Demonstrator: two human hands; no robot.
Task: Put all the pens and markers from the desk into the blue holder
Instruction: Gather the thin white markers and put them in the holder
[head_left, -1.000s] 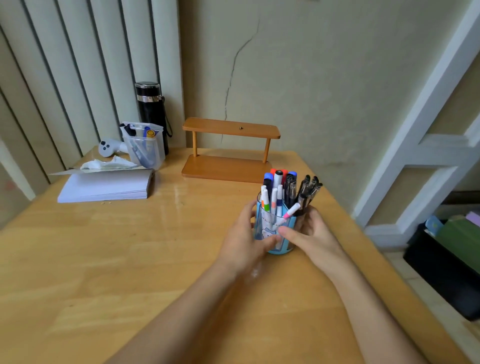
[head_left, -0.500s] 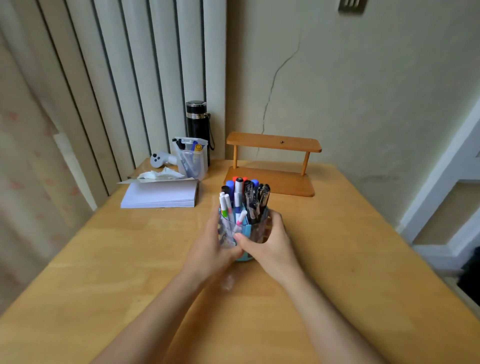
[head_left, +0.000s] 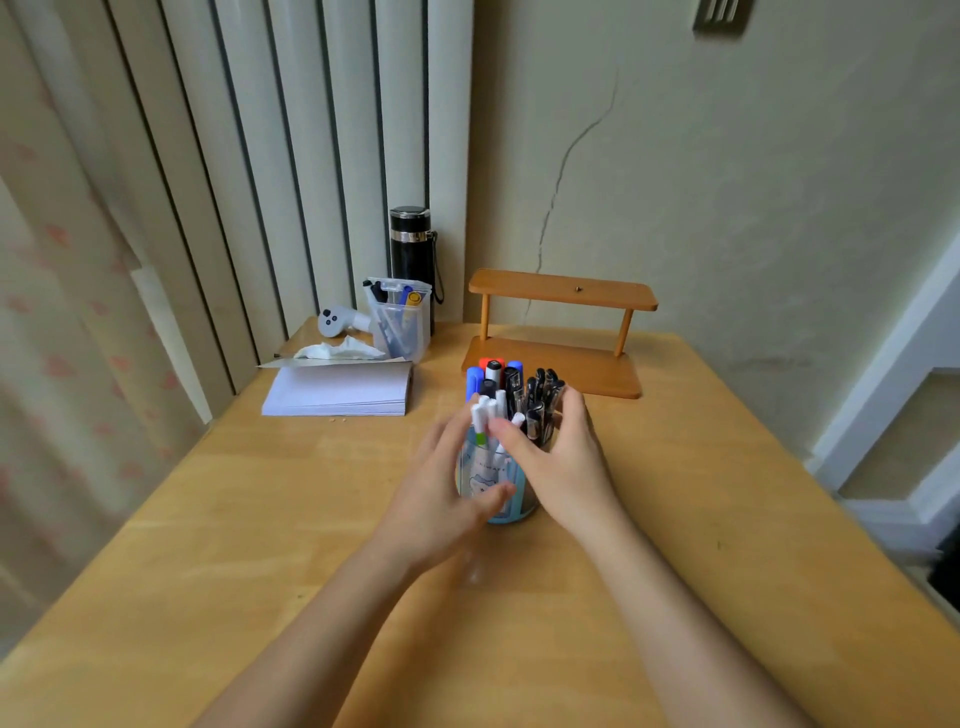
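Right hand (head_left: 558, 462) raised, blue holder (head_left: 493, 483) crammed upright

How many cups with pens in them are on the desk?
2. The blue holder stands in the middle between the left hand and the right hand. The clear cup stands at the back, beside the black bottle.

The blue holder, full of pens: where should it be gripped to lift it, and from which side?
Grip the blue holder low on its round wall, one of the hands from each side. It stands upright, and pens crowd out of the top, so a grasp from above would likely be blocked. The left hand and right hand already flank it.
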